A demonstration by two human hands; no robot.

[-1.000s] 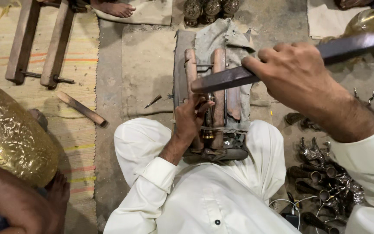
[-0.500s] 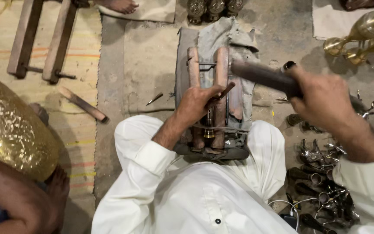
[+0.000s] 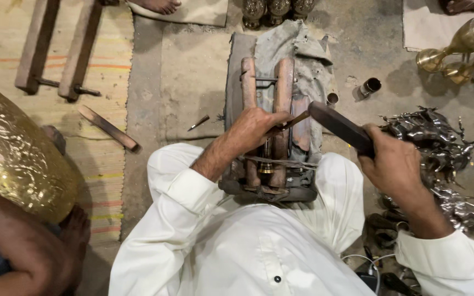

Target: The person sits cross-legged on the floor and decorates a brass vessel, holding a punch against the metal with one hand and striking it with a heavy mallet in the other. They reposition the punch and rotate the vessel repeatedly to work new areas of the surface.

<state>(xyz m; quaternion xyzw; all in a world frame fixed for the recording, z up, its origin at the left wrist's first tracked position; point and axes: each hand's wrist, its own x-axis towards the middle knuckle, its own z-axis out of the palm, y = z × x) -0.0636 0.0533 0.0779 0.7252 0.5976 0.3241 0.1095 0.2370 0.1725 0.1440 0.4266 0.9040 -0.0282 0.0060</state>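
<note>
At the far left a big hammered brass pot [image 3: 15, 159] rests against another person's arm [image 3: 17, 252], with a striped mat [image 3: 105, 71] under two wooden bars [image 3: 56, 46] and a loose wooden stick [image 3: 108, 127] beyond it. A small metal punch [image 3: 198, 122] lies on the bare floor [image 3: 187, 77].

In the middle, the wooden clamp [image 3: 272, 109] sits between the knees on a grey cloth [image 3: 303, 49]. The left hand [image 3: 256, 129] is closed around a thin chisel [image 3: 289, 121], the same place it held half a second ago, its tip slanting up to the right above the clamp's jaws. A small brass piece [image 3: 266, 164] stands upright in the gap between the wooden jaws, dark at the top and yellow lower down, bound with cord.

The right hand [image 3: 393, 161] grips a dark hammer [image 3: 338, 125] by its handle. Since the earlier picture this hand has dropped lower and nearer to the body, and the hammer head now meets the chisel's end, where before it hung higher, over the clamp's right side.

To the right lie two small metal cups [image 3: 370, 86], a heap of silvery metal ornaments [image 3: 440, 142] and brass goblets [image 3: 467, 46] at the top corner.
</note>
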